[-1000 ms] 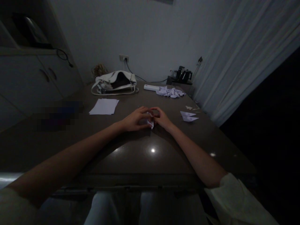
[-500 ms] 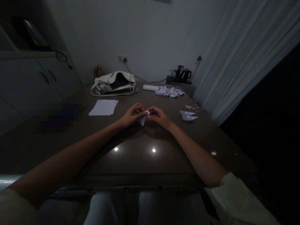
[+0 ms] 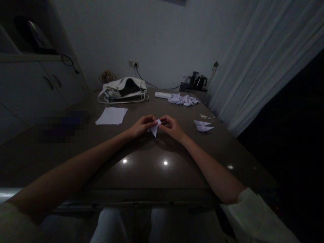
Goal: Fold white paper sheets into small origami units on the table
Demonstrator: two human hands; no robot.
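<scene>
A small piece of folded white paper (image 3: 155,129) is held up between both hands just above the dark table, one pointed corner hanging down. My left hand (image 3: 143,126) pinches it from the left with thumb and fingers. From the other side, the thumb and fingertips of my right hand (image 3: 172,128) close on its upper right edge. Off to the right lie two folded paper shapes (image 3: 204,128) with pointed ends. A stack of white paper sheets (image 3: 112,116) rests flat to the left of my hands.
A white handbag (image 3: 124,90) sits at the back left of the table (image 3: 144,175). Behind my hands are a long white object (image 3: 162,95) and a heap of folded papers (image 3: 184,99). Small scraps (image 3: 206,116) lie near the right edge. A black kettle (image 3: 201,81) stands beyond.
My right fingers have shifted slightly along the folded paper, and more of its face shows between the hands. Its tip hangs a little lower.
</scene>
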